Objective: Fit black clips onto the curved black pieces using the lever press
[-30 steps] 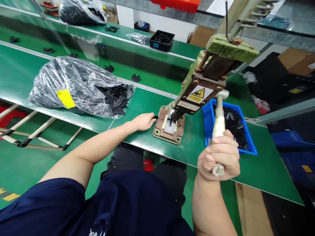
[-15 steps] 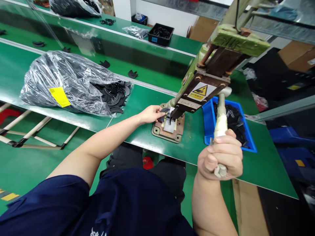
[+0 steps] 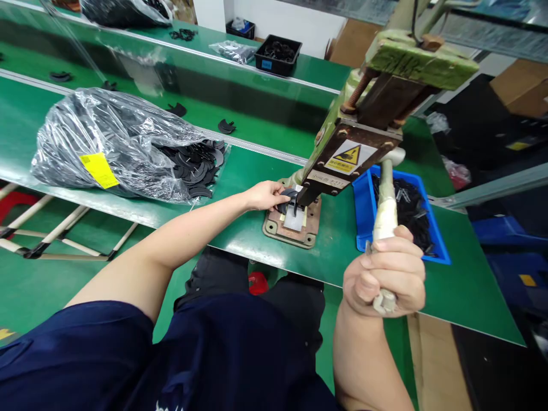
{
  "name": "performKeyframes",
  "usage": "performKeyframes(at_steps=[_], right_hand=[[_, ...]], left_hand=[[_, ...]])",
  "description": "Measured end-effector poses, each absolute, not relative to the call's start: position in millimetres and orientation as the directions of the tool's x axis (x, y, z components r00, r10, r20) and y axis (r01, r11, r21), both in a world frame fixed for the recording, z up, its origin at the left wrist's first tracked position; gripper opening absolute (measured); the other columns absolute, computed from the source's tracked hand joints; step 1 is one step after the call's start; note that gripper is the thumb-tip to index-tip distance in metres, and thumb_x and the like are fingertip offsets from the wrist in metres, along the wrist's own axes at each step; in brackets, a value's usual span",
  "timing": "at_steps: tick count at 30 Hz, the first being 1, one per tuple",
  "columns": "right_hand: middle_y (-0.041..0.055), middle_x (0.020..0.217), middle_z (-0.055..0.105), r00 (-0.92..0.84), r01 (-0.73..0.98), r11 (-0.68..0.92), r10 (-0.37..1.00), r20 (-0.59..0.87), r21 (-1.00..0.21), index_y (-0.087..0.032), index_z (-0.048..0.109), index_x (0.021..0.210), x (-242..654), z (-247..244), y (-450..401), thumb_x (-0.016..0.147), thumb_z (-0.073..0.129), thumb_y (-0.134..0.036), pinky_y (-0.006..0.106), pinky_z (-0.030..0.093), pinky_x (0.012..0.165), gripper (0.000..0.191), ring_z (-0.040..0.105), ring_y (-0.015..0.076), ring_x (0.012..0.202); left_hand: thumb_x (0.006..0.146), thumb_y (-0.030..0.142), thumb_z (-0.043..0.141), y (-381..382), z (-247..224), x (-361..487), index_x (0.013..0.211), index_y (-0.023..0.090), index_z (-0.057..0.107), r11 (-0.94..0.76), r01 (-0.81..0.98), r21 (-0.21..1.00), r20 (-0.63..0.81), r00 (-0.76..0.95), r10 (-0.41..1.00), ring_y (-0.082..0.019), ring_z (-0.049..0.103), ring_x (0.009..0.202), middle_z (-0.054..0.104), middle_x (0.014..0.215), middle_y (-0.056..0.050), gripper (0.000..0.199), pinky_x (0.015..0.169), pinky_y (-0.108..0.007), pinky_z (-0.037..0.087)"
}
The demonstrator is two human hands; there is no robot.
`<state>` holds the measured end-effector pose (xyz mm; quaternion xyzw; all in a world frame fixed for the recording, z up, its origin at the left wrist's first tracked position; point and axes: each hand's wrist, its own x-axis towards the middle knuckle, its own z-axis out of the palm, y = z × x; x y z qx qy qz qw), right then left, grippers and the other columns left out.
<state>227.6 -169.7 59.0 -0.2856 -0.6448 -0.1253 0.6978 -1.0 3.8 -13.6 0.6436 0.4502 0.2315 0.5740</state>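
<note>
A green hand press (image 3: 338, 142) stands on the bench, its dark ram reaching down over a metal base plate (image 3: 280, 234). My left hand (image 3: 269, 197) pinches a curved black plastic part (image 3: 287, 194) at the ram's tip, over the light plate on the base. The part's far end is partly hidden by the ram. On the right, my right hand (image 3: 385, 274) is wrapped round the press's lever (image 3: 386, 200), which is bound with pale tape and points upward. A yellow warning label (image 3: 350, 157) is on the press's front.
A clear bag (image 3: 115, 148) of black curved parts lies open on the left. Behind the lever sits a blue bin (image 3: 437, 228) of small black pieces. Loose black parts (image 3: 226, 127) lie on the green strip beyond the rail; a black tray (image 3: 278, 55) stands farther back.
My left hand has shifted the black part slightly, and more of its curve shows at the ram. My right hand keeps its grip on the lever. The camera view has shifted a little.
</note>
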Motion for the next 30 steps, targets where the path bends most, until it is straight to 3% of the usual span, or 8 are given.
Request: performKeyframes(at_steps=[9, 17, 20, 25, 28, 30], right_hand=[[-0.0056, 0.061, 0.053, 0.153, 0.539, 0.81, 0.177, 0.972, -0.232, -0.023, 0.042, 0.06, 227, 57, -168, 0.087, 0.072, -0.041, 0.052, 0.057, 0.105, 0.044, 0.066, 0.0151, 0.078], [-0.005, 0.062, 0.054, 0.15, 0.533, 0.812, 0.185, 0.971, -0.237, -0.023, 0.046, 0.062, 227, 59, -168, 0.088, 0.071, -0.036, 0.052, 0.056, 0.107, 0.038, 0.066, 0.0152, 0.079], [-0.0049, 0.061, 0.051, 0.183, 0.508, 0.836, 0.132, 0.974, -0.208, -0.023, 0.045, 0.061, 223, 58, -164, 0.087, 0.072, -0.036, 0.05, 0.057, 0.105, 0.039, 0.065, 0.0144, 0.078], [-0.005, 0.058, 0.046, 0.246, 0.496, 0.854, 0.036, 0.969, -0.158, -0.024, 0.046, 0.061, 211, 62, -156, 0.09, 0.072, -0.036, 0.046, 0.06, 0.098, 0.041, 0.062, 0.0129, 0.071], [-0.0063, 0.061, 0.048, 0.227, 0.468, 0.878, -0.011, 0.974, -0.099, -0.026, 0.06, 0.074, 219, 90, -147, 0.09, 0.076, -0.041, 0.043, 0.062, 0.088, 0.026, 0.062, 0.0119, 0.067], [-0.0065, 0.072, 0.056, 0.241, 0.431, 0.884, 0.077, 0.967, -0.178, -0.029, 0.069, 0.096, 236, 122, -137, 0.082, 0.085, -0.052, 0.039, 0.062, 0.083, 0.031, 0.065, 0.0114, 0.072]], left_hand=[[0.094, 0.028, 0.081, 4, -9, -1, 0.083, 0.018, 0.06, 0.097, 0.31, 0.946, -0.25, 0.506, 0.825, -0.016, 0.07, 0.054, 0.07, 0.067, -0.001, 0.026, 0.05, -0.025, 0.057], [0.086, 0.034, 0.091, 9, 2, 2, 0.083, 0.015, 0.067, 0.318, 0.33, 0.889, -0.451, 0.501, 0.739, -0.017, 0.073, 0.055, 0.071, 0.064, -0.004, 0.031, 0.054, -0.023, 0.06], [0.088, 0.035, 0.09, 8, 4, 3, 0.09, 0.014, 0.068, 0.41, 0.351, 0.842, -0.538, 0.478, 0.694, -0.019, 0.077, 0.06, 0.074, 0.066, -0.007, 0.03, 0.059, -0.024, 0.062], [0.089, 0.043, 0.088, 1, 0, 3, 0.09, 0.016, 0.062, 0.427, 0.31, 0.849, -0.528, 0.459, 0.715, -0.018, 0.078, 0.062, 0.076, 0.068, -0.007, 0.038, 0.062, -0.021, 0.062], [0.091, 0.043, 0.086, -2, -4, 3, 0.086, 0.017, 0.058, 0.423, 0.273, 0.864, -0.503, 0.463, 0.73, -0.018, 0.079, 0.063, 0.074, 0.065, -0.006, 0.039, 0.06, -0.021, 0.062], [0.095, 0.04, 0.083, -5, -5, 3, 0.085, 0.018, 0.056, 0.411, 0.244, 0.878, -0.478, 0.46, 0.748, -0.017, 0.078, 0.062, 0.074, 0.064, -0.006, 0.036, 0.058, -0.021, 0.061]])
